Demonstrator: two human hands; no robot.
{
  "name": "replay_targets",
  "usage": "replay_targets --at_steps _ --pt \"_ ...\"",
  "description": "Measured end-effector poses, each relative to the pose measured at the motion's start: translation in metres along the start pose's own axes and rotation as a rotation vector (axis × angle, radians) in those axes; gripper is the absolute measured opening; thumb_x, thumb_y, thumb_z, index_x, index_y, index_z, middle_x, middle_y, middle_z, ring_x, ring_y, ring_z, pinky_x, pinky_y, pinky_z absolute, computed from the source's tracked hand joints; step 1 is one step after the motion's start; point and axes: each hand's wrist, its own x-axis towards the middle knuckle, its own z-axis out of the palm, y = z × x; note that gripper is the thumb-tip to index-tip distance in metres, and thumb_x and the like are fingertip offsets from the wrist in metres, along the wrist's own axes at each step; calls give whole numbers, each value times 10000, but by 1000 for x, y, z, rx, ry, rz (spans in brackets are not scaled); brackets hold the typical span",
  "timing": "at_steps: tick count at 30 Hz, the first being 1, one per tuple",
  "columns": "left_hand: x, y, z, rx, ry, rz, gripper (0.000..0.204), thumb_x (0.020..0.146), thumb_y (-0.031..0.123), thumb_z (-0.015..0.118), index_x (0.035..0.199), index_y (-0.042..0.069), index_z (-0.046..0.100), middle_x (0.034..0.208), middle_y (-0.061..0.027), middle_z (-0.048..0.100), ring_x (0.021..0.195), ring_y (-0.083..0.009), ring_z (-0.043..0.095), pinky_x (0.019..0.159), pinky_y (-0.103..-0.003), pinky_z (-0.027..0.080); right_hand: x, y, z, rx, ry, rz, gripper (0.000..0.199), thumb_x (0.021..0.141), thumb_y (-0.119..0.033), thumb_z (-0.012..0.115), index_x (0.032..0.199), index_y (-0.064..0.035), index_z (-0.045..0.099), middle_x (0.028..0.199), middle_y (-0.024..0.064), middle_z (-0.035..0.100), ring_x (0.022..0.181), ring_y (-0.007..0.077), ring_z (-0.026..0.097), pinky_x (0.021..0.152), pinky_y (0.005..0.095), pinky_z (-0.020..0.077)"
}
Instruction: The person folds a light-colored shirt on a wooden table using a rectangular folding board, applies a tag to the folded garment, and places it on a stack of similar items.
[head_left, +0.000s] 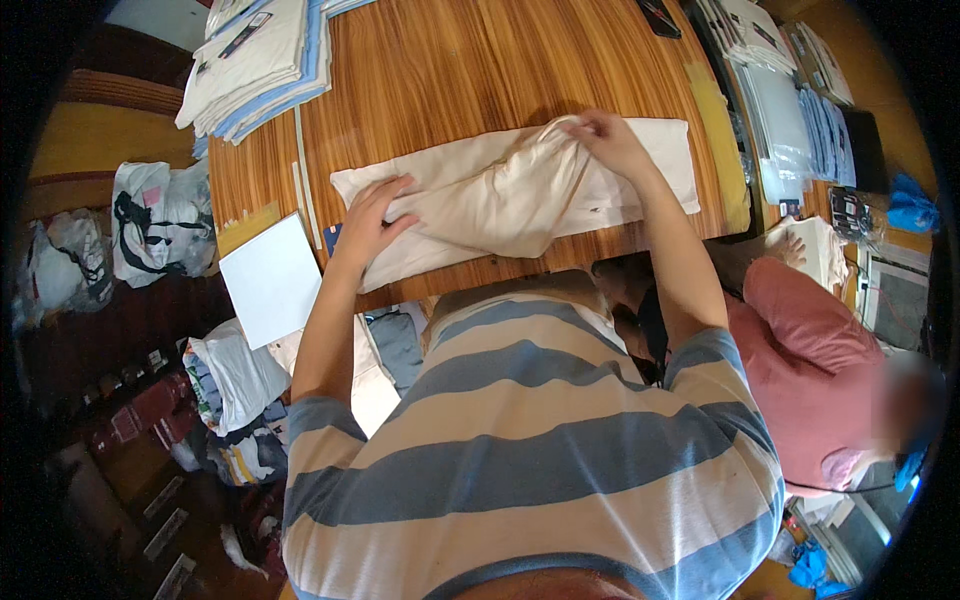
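Two bare hands work on one cream cloth [510, 205], which lies lengthwise across the near part of a wooden table [450, 70]. The left hand [375, 222] rests on the cloth's left end, fingers spread and thumb well apart from them, so its grip is wide. The right hand [608, 142] holds a fold of the cloth between thumb and fingers, a narrow pinch at the far edge, right of the middle. From there a loose, wrinkled layer slants down to the left and near, over a flatter layer that reaches out to the right end.

At the far left of the table stands a stack of folded shirts [255, 75], white and light blue. A dark phone [659, 18] lies at the far right. Near the left edge, a white sheet [270, 280] sticks out past the tabletop. Clear plastic bags [165, 225] with clothes inside sit farther left. On the right, a co-worker in a red shirt [805, 370] has one hand [788, 250] by some pale cloth [822, 252].
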Motion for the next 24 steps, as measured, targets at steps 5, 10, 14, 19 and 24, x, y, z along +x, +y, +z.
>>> replay_targets --at_steps 5,10,14,19,24 --pt "6 10 7 -160 111 -198 623 880 244 843 1439 79 621 1327 -153 702 1242 -368 633 1104 -435 467 -18 60 -26 8 180 126 378 958 -365 799 916 1 711 779 121 699 686 172 613 653 338 499" --pt "17 15 2 -37 94 -169 535 947 253 778 1426 67 627 1398 -144 666 1328 -366 589 1134 -467 441 -33 69 -10 95 310 33 394 945 -387 800 1002 -6 719 804 151 718 682 237 654 655 364 519" --pt "25 37 26 371 166 -58 490 1011 298 667 1458 106 614 1519 -128 579 1435 -378 486 1203 -556 336 -34 63 -5 -109 363 80 325 981 -332 751 1064 -19 729 965 159 743 791 283 705 716 403 550" --pt "21 95 94 454 105 -288 558 1057 423 539 1584 239 508 1710 -95 355 1586 -390 271 1251 -671 160 -36 24 16 -569 554 -462 390 1038 -337 632 1322 -75 686 1488 170 589 1385 364 547 1136 561 429" --pt "33 91 103 436 101 -297 613 1047 520 513 1613 288 469 1741 -56 307 1602 -404 231 1251 -690 131 -29 64 31 -659 91 -306 616 1104 -468 441 1633 -156 401 1716 79 347 1610 378 217 1304 574 163"
